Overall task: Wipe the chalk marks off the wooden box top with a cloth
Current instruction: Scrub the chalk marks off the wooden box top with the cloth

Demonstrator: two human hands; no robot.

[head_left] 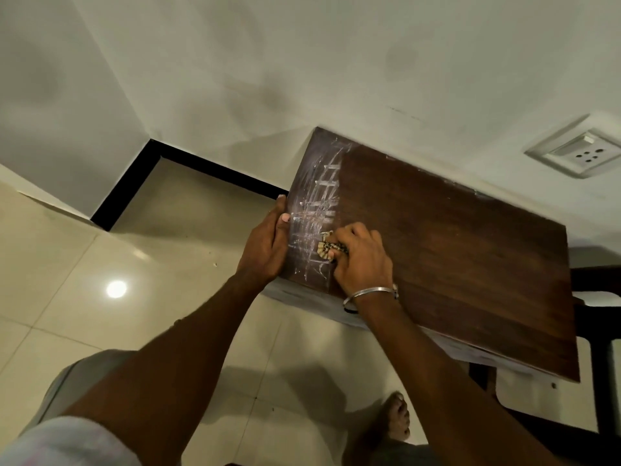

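Observation:
A dark brown wooden box top (453,250) stands against the wall. White chalk marks (319,200) cover a strip along its left end; the wood to the right of the strip is bare of chalk. My right hand (361,257) grips a small bunched beige patterned cloth (327,248) and presses it on the chalked strip near the front edge. My left hand (265,247) holds the box's left edge, thumb lying on the top.
A white wall socket (578,149) sits on the wall to the right. Glossy beige floor tiles (100,264) with a black skirting (141,183) lie to the left. A dark piece of furniture (598,331) stands at the right. My bare foot (398,417) is below the box.

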